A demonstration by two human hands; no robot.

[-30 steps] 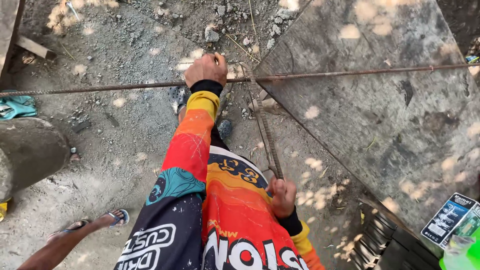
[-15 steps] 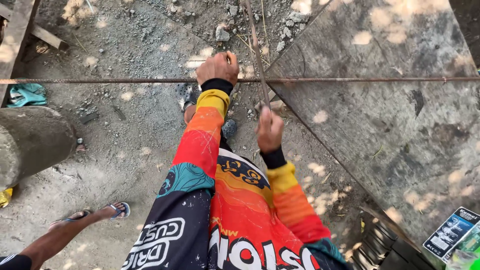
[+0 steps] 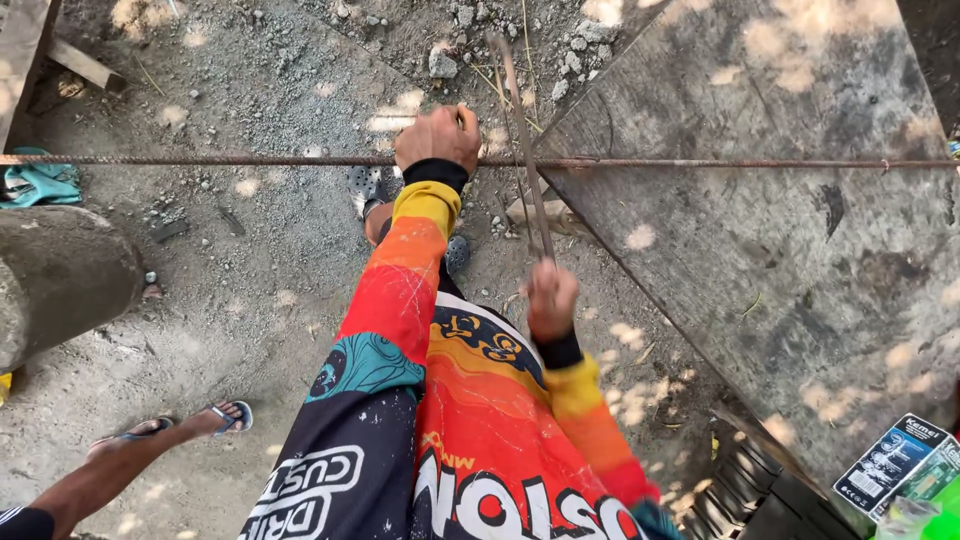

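Long ribbed steel bar (image 3: 700, 163) runs level across the whole view, over dirt ground (image 3: 250, 270) on the left side and over a grey slab (image 3: 780, 230) on the right. Left hand (image 3: 437, 138) closed in a fist around the bar near mid-view, knuckles up. A thin bent rod (image 3: 525, 150) rises from the right hand (image 3: 550, 300), crosses the bar just right of the left hand, its curved tip up past it. Right hand closed around the rod's lower end, nearer the body, well below the bar. Both arms in bright orange, red and yellow sleeves (image 3: 400, 300) with black cuffs.

Under the left forearm, the person's own foot in a dark holed clog (image 3: 365, 185) on the dirt. Gravel and stones (image 3: 445, 62) at the top edge. Grey concrete cylinder (image 3: 55, 280) at the left edge, teal cloth (image 3: 40, 185) above it. Another person's foot in a blue flip-flop (image 3: 215, 418) bottom left. Printed package (image 3: 885, 465) at the slab's bottom right corner.
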